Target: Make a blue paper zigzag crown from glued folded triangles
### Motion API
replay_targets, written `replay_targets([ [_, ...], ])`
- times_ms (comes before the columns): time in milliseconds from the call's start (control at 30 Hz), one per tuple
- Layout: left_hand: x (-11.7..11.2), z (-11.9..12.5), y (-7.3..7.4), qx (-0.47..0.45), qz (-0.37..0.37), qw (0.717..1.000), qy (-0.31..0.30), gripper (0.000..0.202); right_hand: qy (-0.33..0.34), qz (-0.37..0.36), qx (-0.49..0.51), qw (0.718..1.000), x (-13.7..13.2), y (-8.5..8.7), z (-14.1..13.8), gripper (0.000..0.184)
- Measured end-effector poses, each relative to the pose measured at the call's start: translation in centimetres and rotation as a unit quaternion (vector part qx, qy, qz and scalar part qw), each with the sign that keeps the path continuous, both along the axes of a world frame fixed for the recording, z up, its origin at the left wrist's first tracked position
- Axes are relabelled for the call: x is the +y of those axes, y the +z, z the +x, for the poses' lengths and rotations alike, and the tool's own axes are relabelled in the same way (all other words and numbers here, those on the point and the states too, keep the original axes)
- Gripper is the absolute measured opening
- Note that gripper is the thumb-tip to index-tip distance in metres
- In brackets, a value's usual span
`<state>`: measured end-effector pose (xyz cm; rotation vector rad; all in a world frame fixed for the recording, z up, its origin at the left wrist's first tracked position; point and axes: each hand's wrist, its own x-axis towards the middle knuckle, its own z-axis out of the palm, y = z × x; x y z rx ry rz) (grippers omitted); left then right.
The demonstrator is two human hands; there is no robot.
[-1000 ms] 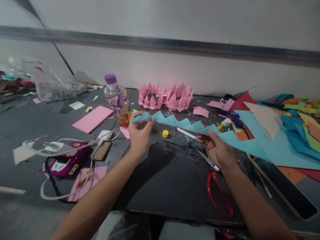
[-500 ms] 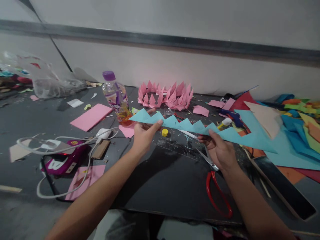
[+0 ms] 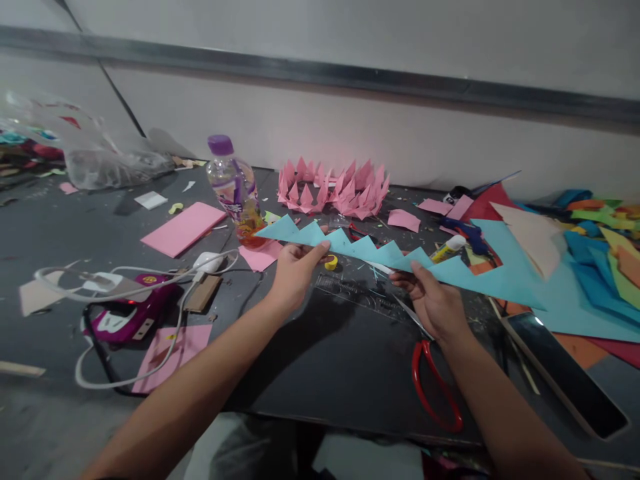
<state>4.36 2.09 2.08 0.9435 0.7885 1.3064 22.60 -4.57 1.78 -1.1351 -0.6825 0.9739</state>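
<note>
A long light-blue paper strip (image 3: 355, 248) with a zigzag upper edge is held up above the table between both hands. My left hand (image 3: 297, 270) pinches its lower edge left of the middle, thumb in front and fingers behind. On the right of the middle, my right hand (image 3: 435, 300) grips the same edge in the same way. Red-handled scissors (image 3: 434, 390) lie below the right hand, their blades partly hidden by it. A clear ruler (image 3: 350, 292) and a yellow cap (image 3: 331, 262) are on the table under the strip.
Pink spiky paper rings (image 3: 333, 190) stand at the back near the wall. A purple-capped bottle (image 3: 235, 193) is to their left. A magenta device (image 3: 137, 313) with white cables lies left. On the right are a phone (image 3: 565, 373), a glue stick (image 3: 449, 249) and coloured paper sheets (image 3: 595, 313).
Both hands have shifted slightly along the strip: the left a little to the right, the right a little to the left. The strip stays held up, and the view has tilted slightly.
</note>
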Motion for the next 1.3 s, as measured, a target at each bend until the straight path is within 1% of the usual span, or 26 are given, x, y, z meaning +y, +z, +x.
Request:
replay_targets([
  [133, -0.2, -0.1, -0.5, 0.079, 0.098, 0.99, 0.068, 0.014, 0.039, 0.004, -0.038, 0.998, -0.4, -0.5, -0.2, 0.027],
  [167, -0.3, -0.1, -0.5, 0.087, 0.107, 0.987, 0.08, 0.015, 0.045, 0.003, -0.048, 0.998, -0.5, -0.6, -0.3, 0.025],
  [233, -0.4, 0.0, -0.4, 0.083, 0.094, 0.988, 0.085, 0.017, 0.041, 0.001, -0.055, 0.998, -0.7, -0.6, -0.4, 0.024],
  [300, -0.5, 0.2, -0.2, 0.052, 0.06, 0.994, 0.07, 0.022, 0.029, 0.003, -0.048, 0.998, -0.7, -0.5, -0.5, 0.025],
  [367, -0.6, 0.3, 0.1, 0.013, 0.028, 0.999, 0.033, 0.025, 0.026, 0.006, -0.04, 0.999, -0.7, -0.2, -0.6, 0.027],
  [433, -0.8, 0.5, 0.3, -0.007, 0.006, 1.0, -0.007, 0.027, 0.03, 0.007, -0.038, 0.999, -0.7, 0.0, -0.8, 0.029],
  [500, -1.0, 0.6, 0.3, -0.008, -0.001, 0.999, -0.033, 0.027, 0.03, 0.007, -0.042, 0.999, -0.7, 0.0, -0.9, 0.031],
  [533, -1.0, 0.6, 0.3, -0.002, 0.001, 0.999, -0.036, 0.026, 0.028, 0.008, -0.044, 0.999, -0.7, -0.1, -0.9, 0.032],
  [600, -1.1, 0.5, 0.2, 0.03, 0.014, 0.999, -0.024, 0.02, 0.027, 0.008, -0.054, 0.998, -0.9, -0.3, -0.9, 0.035],
  [700, -1.3, 0.3, -0.1, 0.104, 0.06, 0.992, 0.024, 0.011, 0.046, 0.007, -0.105, 0.993, -1.3, -0.7, -0.5, 0.033],
  [767, -1.4, 0.1, -0.3, 0.152, 0.114, 0.98, 0.054, 0.009, 0.065, 0.0, -0.164, 0.984, -1.6, -0.7, -0.4, 0.029],
  [833, -1.6, -0.2, -0.5, 0.186, 0.175, 0.965, 0.065, 0.011, 0.08, -0.005, -0.211, 0.974, -1.9, -0.4, -0.7, 0.028],
  [900, -1.6, -0.4, -0.8, 0.199, 0.226, 0.951, 0.069, 0.014, 0.08, -0.003, -0.223, 0.972, -2.2, 0.0, -1.2, 0.028],
  [967, -1.5, -0.4, -0.9, 0.198, 0.243, 0.947, 0.071, 0.015, 0.067, 0.006, -0.213, 0.975, -2.4, 0.3, -1.9, 0.028],
  [1033, -1.3, -0.2, -0.9, 0.174, 0.213, 0.959, 0.072, 0.016, 0.051, 0.017, -0.203, 0.978, -2.4, 0.4, -2.2, 0.026],
  [1100, -1.1, 0.1, -0.8, 0.118, 0.142, 0.98, 0.068, 0.02, 0.044, 0.029, -0.195, 0.979, -2.3, 0.1, -2.2, 0.026],
  [1167, -0.9, 0.5, -0.6, 0.046, 0.067, 0.995, 0.049, 0.03, 0.046, 0.034, -0.182, 0.982, -2.1, -0.3, -1.8, 0.027],
  [1233, -0.9, 0.8, -0.4, -0.008, 0.016, 1.0, 0.001, 0.041, 0.056, 0.029, -0.164, 0.984, -1.9, -0.7, -1.3, 0.028],
  [1300, -1.2, 1.0, -0.2, -0.035, -0.008, 0.997, -0.065, 0.049, 0.069, 0.023, -0.143, 0.987, -1.8, -0.8, -1.1, 0.027],
])
